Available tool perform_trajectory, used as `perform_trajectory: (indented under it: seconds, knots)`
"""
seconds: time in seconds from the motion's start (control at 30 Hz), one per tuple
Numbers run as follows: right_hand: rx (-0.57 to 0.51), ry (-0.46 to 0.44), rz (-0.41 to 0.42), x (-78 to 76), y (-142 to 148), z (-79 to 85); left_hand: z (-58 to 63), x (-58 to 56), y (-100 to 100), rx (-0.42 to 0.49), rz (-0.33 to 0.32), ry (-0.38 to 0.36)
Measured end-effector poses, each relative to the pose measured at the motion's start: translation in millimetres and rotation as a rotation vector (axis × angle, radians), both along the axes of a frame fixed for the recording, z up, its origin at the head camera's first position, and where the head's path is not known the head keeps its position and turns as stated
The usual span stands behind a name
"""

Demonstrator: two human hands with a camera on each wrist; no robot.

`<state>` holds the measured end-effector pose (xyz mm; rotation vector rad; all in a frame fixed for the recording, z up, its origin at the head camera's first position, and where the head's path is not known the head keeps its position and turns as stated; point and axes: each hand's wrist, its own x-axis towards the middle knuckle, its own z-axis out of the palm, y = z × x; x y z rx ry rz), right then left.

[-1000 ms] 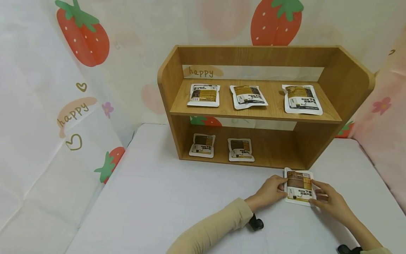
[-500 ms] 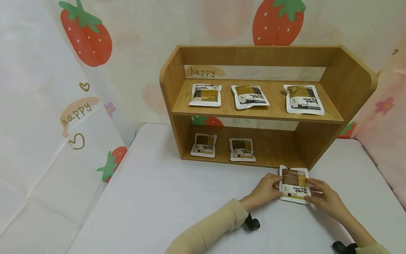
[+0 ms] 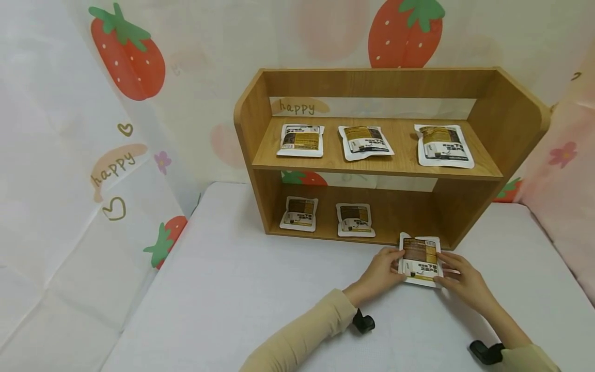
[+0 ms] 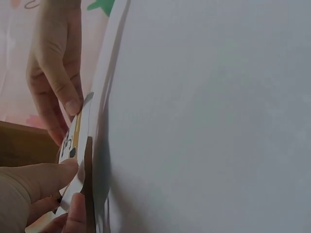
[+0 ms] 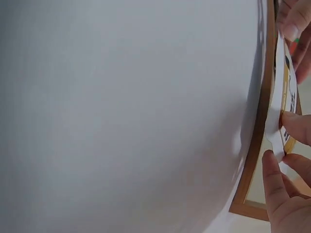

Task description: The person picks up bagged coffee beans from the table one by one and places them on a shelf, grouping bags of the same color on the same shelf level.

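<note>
A white pouch (image 3: 420, 261) with a brown and yellow printed label is held between my two hands in front of the lower shelf's right end. My left hand (image 3: 380, 274) pinches its left edge, thumb on top. On the opposite edge, my right hand (image 3: 467, 284) pinches it in the same way. The pouch's far edge overlaps the shelf's front lip in the head view. In the left wrist view the pouch (image 4: 77, 141) appears edge-on, raised off the white table. The right wrist view has the pouch (image 5: 279, 97) beside the shelf's wooden edge.
A two-tier wooden shelf (image 3: 381, 172) stands on the white table (image 3: 223, 289). Its upper tier bears three similar pouches, one being the right pouch (image 3: 444, 146). Two more lie on the lower tier, a left pouch (image 3: 299, 214) and a middle pouch (image 3: 355, 220). Strawberry-print cloth hangs behind.
Both hands have carried the pouch left and forward, from in front of the shelf's right corner to its lower front edge. The pouches on the shelf stay put.
</note>
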<state>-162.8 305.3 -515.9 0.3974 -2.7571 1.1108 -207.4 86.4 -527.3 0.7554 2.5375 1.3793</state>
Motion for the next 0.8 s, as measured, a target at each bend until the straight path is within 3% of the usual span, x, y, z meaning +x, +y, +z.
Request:
perform_trajectory:
  seconds: [0.17, 0.4, 0.6, 0.8]
  knots:
    - [-0.024, 0.010, 0.002, -7.5, -7, 1.6, 4.0, -7.1, -4, -0.005, 0.010, 0.016]
    - [-0.045, 0.007, -0.018, -21.8, -14, 3.7, 5.7, -19.9, -6, -0.084, 0.033, 0.094]
    - [-0.073, 0.012, -0.018, -34.8, -18, 6.6, 11.1, -29.5, -8, -0.124, 0.045, 0.115]
    - [-0.004, -0.008, -0.063, -47.6, -19, 8.2, 13.6, -42.4, -5, -0.166, 0.048, 0.128]
